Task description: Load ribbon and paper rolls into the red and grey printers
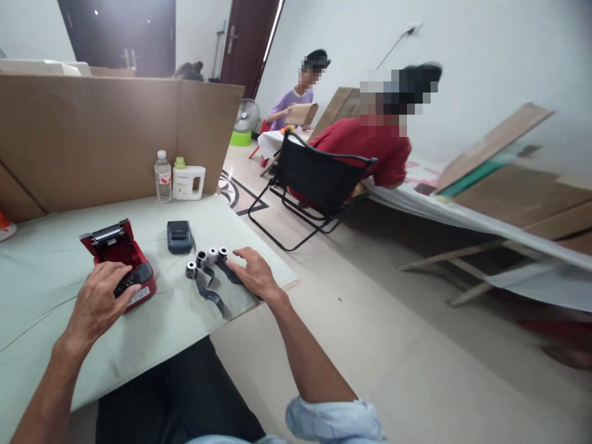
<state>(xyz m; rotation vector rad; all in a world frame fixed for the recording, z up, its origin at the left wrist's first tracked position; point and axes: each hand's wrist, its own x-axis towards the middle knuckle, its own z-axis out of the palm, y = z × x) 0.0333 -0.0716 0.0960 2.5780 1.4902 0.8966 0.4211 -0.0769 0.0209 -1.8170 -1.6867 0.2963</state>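
Observation:
A small red and black receipt printer (147, 271) sits on the table at the left with its lid raised. My left hand (99, 296) grips its front, thumb and fingers bent over the black top. My right hand (253, 271) is at the table's right edge, thumb and forefinger apart, beside a paper roll (223, 253). Whether a fingertip touches that roll I cannot tell. Several small rolls stand in a row, among them a white roll (212, 255) and a roll at the left end (191, 269). Dark curled strips (210, 297) trail from them toward me.
A dark blue-grey device (179, 237) lies behind the rolls. Against a cardboard screen (115, 135) stand a clear bottle (163, 177) and a white jug (189, 182). To the right, a person in red (365, 145) sits in a black folding chair (319, 176); another person (296, 102) sits farther back.

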